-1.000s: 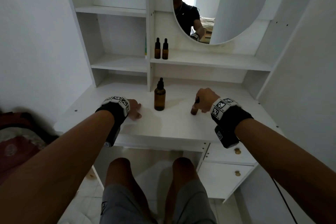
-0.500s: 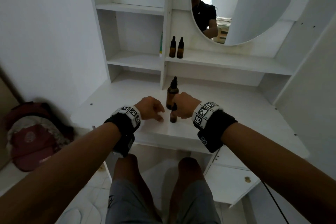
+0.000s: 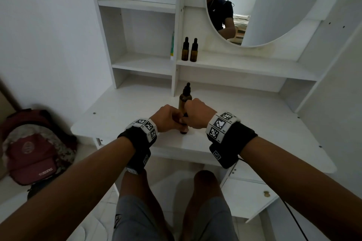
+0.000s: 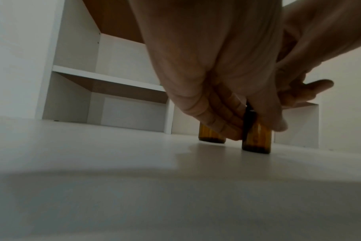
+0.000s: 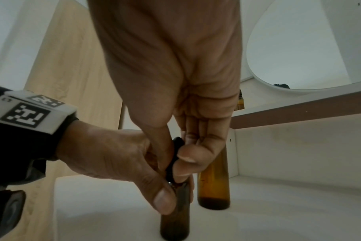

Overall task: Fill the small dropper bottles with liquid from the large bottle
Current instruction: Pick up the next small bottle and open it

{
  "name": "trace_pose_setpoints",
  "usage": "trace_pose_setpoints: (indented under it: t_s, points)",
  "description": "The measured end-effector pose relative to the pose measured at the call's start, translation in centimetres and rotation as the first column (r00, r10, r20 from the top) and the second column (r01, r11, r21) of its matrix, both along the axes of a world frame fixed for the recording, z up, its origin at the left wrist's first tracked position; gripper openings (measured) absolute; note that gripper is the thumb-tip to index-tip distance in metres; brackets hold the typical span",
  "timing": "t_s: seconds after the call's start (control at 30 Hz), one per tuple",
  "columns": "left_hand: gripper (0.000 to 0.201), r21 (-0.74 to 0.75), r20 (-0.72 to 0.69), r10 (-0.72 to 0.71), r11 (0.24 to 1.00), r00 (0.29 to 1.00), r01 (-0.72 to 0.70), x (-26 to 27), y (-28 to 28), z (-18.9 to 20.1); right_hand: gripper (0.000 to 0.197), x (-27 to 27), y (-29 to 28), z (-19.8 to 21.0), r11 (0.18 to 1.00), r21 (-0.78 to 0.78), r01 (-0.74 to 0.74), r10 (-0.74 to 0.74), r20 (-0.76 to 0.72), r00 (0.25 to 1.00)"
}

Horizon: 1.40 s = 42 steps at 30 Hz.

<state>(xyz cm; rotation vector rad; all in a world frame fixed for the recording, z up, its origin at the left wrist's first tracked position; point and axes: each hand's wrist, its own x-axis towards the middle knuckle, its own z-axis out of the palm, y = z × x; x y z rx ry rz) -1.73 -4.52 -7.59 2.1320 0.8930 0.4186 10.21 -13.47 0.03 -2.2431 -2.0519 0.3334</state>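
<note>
Bracing the small dropper bottle (image 5: 175, 216) on the surface (image 3: 244, 123), my left hand (image 3: 168, 117) fingers wrap its body while my right hand (image 3: 197, 113) fingers pinch its black cap (image 5: 175, 156), likely to unscrew it.

Three small dropper bottles (image 3: 184, 129); one large bottle (image 3: 185, 98); one mirror (image 3: 274, 6).

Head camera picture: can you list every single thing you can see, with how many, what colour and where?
small dropper bottle: one, amber with black cap, upright on the desk's front edge, held by both hands.
large bottle: one, amber with black dropper top, upright just behind the hands.
spare dropper bottles: two, amber with black tops, side by side on the shelf under the mirror.
desk: one, white, with shelves.
mirror: one, round, on the wall.
backpack: one, dark red, floor at left.
left hand: grips the small bottle's body.
right hand: pinches its cap.
</note>
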Motion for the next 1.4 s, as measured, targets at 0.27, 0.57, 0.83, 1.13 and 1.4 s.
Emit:
trace_pose_setpoints:
  t_s: [0.27,0.57,0.83,1.13,1.4]
  points:
    - [0.017,-0.056,0.049,-0.028,0.998,0.998,0.031,-0.3,0.3,0.2,0.020,0.0,0.1,0.5,0.997,-0.039,-0.067,0.067,0.010,0.998]
    - [0.024,-0.093,0.014,-0.023,0.995,1.000,0.025,0.0,0.6,0.2,0.012,-0.7,0.4,1.1,0.990,-0.094,-0.102,0.112,0.107,0.988]
    - [0.026,-0.088,0.018,-0.045,0.995,0.999,0.046,-0.1,1.0,0.2,0.012,-1.1,0.6,1.4,0.990,-0.101,-0.094,0.105,0.108,0.989]
    - [0.027,-0.066,-0.003,-0.045,0.997,0.999,0.045,0.0,1.0,0.1,0.015,-0.6,1.4,1.9,0.982,-0.131,-0.137,0.153,0.121,0.981]
    - [0.028,-0.083,-0.003,-0.023,0.996,1.000,0.022,-0.1,0.5,0.4,0.018,0.0,1.2,1.8,0.971,-0.072,-0.226,0.234,0.129,0.964]
